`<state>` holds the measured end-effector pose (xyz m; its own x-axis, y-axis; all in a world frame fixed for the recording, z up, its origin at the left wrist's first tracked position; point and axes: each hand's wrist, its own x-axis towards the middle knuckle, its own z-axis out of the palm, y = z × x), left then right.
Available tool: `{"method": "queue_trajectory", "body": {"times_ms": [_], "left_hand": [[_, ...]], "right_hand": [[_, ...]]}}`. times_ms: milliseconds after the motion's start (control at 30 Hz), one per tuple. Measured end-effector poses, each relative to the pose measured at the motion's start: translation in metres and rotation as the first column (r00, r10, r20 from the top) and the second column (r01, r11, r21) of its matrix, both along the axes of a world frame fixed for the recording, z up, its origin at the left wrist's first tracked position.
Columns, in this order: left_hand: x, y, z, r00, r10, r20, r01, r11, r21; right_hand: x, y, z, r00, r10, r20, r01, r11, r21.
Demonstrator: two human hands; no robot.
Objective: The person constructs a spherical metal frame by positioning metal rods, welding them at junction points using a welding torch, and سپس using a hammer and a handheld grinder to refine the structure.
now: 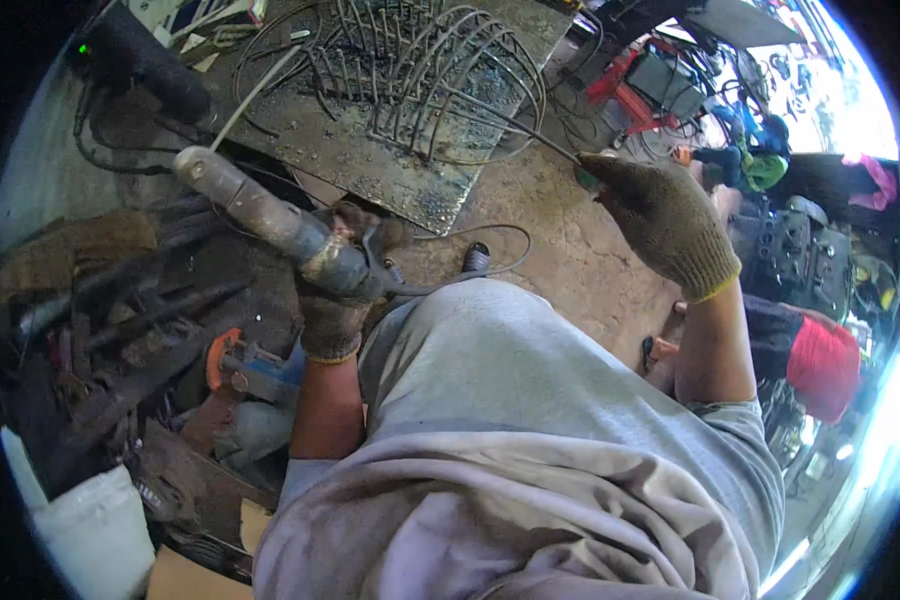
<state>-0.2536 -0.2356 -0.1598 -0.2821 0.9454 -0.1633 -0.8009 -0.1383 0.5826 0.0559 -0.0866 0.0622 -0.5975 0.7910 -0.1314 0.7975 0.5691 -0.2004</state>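
Observation:
My left hand [332, 325], in a worn knitted glove, is closed round a scuffed welding electrode holder [270, 215]. A thin pale electrode [255, 97] sticks out of its head, pointing up toward the bench. My right hand [660, 212], gloved the same way, is closed on a thin metal rod [520, 126] that reaches left to a frame of bent metal rods [410, 75]. That frame, with curved ribs and round hoops, rests on a grimy metal tabletop [440, 185]. Whether the held rod is joined to the frame, I cannot tell. A bit of green shows beside my right fingers.
A cable [515, 262] loops from the holder in front of my legs. Scrap metal [120, 330] and an orange-and-blue tool [232, 362] lie at left, above a white container [95, 535]. At right are a red stand [625, 95], a person in red [823, 365] and another in green [763, 165].

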Motion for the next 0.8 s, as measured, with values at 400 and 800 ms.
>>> {"method": "queue_trajectory", "body": {"times_ms": [400, 800], "left_hand": [[-0.039, 0.014, -0.055, -0.595, 0.235, -0.769, 0.145, 0.972, 0.185], [-0.030, 0.056, -0.077, 0.239, -0.429, -0.871, 0.395, 0.863, -0.317]], "right_hand": [[-0.021, -0.015, 0.002, 0.982, -0.178, 0.058, 0.183, 0.979, -0.095], [-0.008, -0.008, -0.010, 0.978, -0.153, -0.140, 0.133, 0.981, -0.140]]}}
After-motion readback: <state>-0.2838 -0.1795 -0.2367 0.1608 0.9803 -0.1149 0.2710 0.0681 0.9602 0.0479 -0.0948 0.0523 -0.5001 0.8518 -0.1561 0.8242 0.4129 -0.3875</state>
